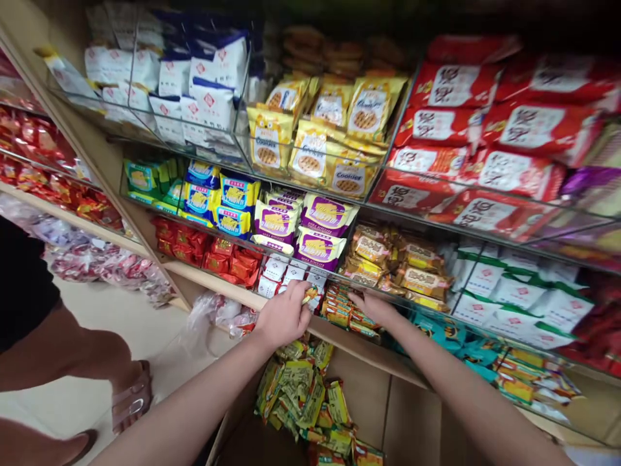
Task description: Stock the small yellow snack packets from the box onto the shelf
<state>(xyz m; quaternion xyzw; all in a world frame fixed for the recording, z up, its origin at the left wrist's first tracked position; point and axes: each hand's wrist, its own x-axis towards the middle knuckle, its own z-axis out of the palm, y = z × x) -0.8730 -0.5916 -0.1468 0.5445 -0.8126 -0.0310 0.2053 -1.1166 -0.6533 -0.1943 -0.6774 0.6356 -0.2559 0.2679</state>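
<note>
My left hand (286, 314) is closed, its fingers pinching a small yellow-green snack packet (310, 295) at the front of the lowest shelf. Beside it lies a bin of small orange-and-green snack packets (337, 305), stacked in rows. Over that stack reaches my right hand (378, 308), fingers stretched out at the packets' right side; its fingertips are partly hidden, and no held item shows. Below both hands stands an open cardboard box (412, 421) with a loose heap of yellow-green packets (295, 388) inside.
Clear dividers split shelves of yellow cookie bags (310, 152), red packs (439, 123), purple biscuit packs (320, 246) and brown-wrapped snacks (422, 278). A low shelf edge (369, 353) runs between bins and box. Another person's sandalled foot (130, 398) is at left, near plastic bags (218, 317).
</note>
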